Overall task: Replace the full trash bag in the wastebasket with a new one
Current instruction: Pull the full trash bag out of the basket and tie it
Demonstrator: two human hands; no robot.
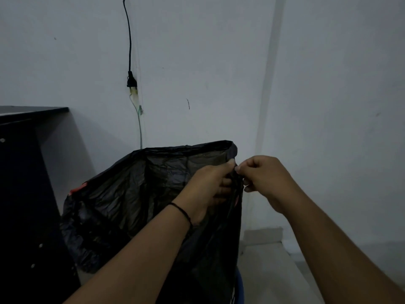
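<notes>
A thin, crinkled black bag is held up in front of the grey wall, its rim gaping wide and floppy. At the rim's right edge the left hand and right hand meet, each with curled fingers pinching the film. A dark cabinet stands close left of the bag; open floor lies to its right.

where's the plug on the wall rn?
Head view, upper left of centre: the black plug hangs on the wall, above the trash bag.
</notes>
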